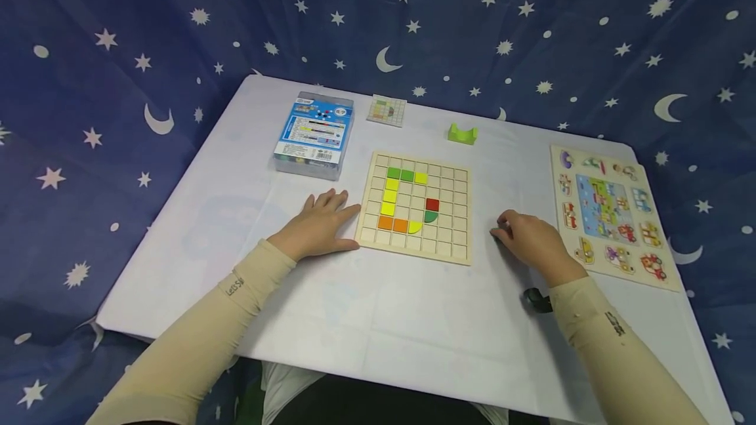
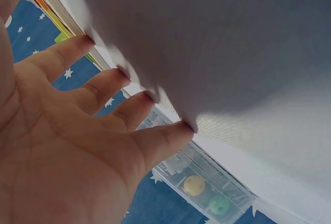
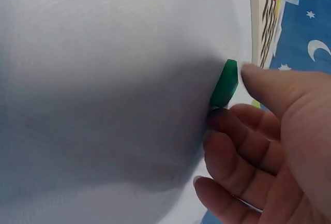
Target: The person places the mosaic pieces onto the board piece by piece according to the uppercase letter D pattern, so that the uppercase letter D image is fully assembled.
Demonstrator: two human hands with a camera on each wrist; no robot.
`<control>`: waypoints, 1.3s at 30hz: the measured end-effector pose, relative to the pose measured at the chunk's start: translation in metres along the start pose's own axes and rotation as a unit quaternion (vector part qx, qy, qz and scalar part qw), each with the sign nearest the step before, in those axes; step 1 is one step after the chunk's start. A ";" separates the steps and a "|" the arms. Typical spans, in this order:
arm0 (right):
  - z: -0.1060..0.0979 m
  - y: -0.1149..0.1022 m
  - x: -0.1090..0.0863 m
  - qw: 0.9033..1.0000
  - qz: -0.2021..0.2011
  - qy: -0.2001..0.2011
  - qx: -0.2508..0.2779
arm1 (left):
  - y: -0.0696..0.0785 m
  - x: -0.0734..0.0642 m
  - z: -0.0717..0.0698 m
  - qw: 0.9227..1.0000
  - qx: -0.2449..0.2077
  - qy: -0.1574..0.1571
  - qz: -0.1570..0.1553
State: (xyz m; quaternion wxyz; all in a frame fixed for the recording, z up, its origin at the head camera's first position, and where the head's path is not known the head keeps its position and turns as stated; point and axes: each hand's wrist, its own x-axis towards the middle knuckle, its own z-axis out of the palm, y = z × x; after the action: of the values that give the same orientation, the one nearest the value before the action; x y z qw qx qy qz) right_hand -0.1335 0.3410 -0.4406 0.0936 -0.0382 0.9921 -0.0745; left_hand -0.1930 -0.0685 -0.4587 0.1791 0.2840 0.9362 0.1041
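Observation:
A square wooden grid board (image 1: 453,215) lies mid-table, bearing green, yellow, orange and red pieces in a partial ring. My left hand (image 1: 315,225) rests on the white cloth with spread fingers, its thumb and index finger at the board's left edge. In the left wrist view, the fingertips (image 2: 187,130) press on the cloth. To the right of the board is my right hand (image 1: 534,244), fingers curled. The right wrist view shows a small green piece (image 3: 225,84) between thumb and index finger, low at the cloth. It is hidden in the head view.
Behind the board stand a clear box with a blue label (image 1: 314,136), a small pattern card (image 1: 386,111) and a lime-green holder (image 1: 462,134). A picture puzzle board (image 1: 605,208) lies at the right. A black object (image 1: 536,300) is beside my right wrist.

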 end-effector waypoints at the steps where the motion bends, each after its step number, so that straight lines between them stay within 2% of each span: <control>1: -0.001 0.000 0.000 1.000 0.002 0.000 0.002 | 0.000 0.000 0.000 1.000 0.000 0.000 0.001; 4: -0.007 0.004 -0.001 0.999 -0.003 -0.020 0.030 | 0.000 0.001 0.000 1.000 0.002 0.001 0.003; 8: -0.013 0.010 -0.002 0.994 -0.034 -0.072 0.076 | 0.001 0.000 0.000 1.000 0.003 -0.001 0.001; 10: -0.011 0.013 -0.002 0.992 -0.040 -0.085 0.082 | 0.001 -0.001 -0.001 1.000 0.002 -0.002 0.001; 17: 0.001 0.004 0.001 0.997 -0.032 -0.038 0.058 | 0.001 -0.001 -0.002 1.000 0.005 -0.002 0.000; 24: -0.002 0.003 0.004 0.994 -0.044 -0.070 0.072 | 0.001 0.000 0.000 1.000 0.006 -0.002 -0.002; 27: -0.002 0.002 0.004 0.994 -0.044 -0.072 0.069 | 0.001 -0.001 0.000 1.000 0.005 -0.001 -0.003; 39: 0.004 -0.002 0.005 0.998 -0.050 -0.015 0.034 | 0.001 -0.001 0.000 1.000 0.008 -0.002 -0.003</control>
State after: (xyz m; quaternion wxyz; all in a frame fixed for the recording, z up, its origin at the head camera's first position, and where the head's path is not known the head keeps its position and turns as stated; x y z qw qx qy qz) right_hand -0.1373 0.3377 -0.4451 0.1063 -0.0856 0.9842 -0.1126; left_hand -0.1915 -0.0682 -0.4578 0.1794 0.2831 0.9373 0.0958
